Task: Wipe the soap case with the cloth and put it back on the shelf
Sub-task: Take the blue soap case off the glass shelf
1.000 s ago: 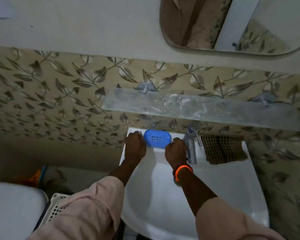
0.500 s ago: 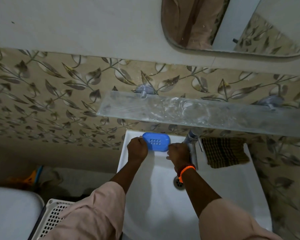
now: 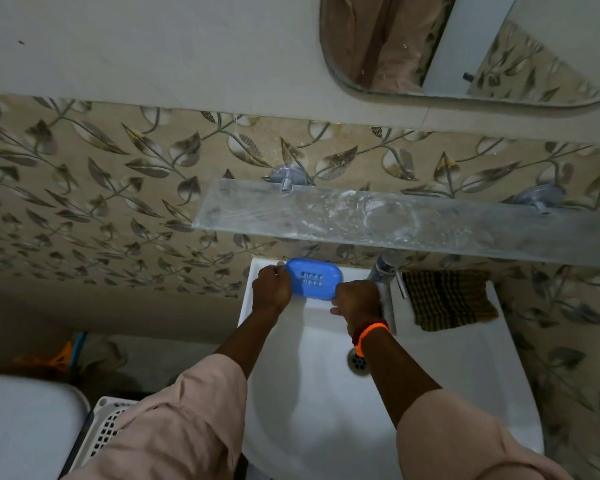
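Note:
A blue oval soap case (image 3: 313, 283) lies on the back rim of the white sink (image 3: 447, 393), just under the glass shelf (image 3: 406, 221). My left hand (image 3: 270, 289) grips its left end. My right hand (image 3: 357, 301), with an orange band on the wrist, holds its right end. A brown checked cloth (image 3: 447, 299) lies on the sink rim to the right of the tap, apart from both hands.
A metal tap (image 3: 383, 275) stands between my right hand and the cloth. The sink drain (image 3: 358, 363) lies below my right wrist. A mirror (image 3: 465, 46) hangs above the shelf. A white slotted basket (image 3: 108, 427) sits at the lower left.
Both hands stay at the ends of the soap case on the sink rim. The view has shifted slightly; the case looks a little closer to the wall.

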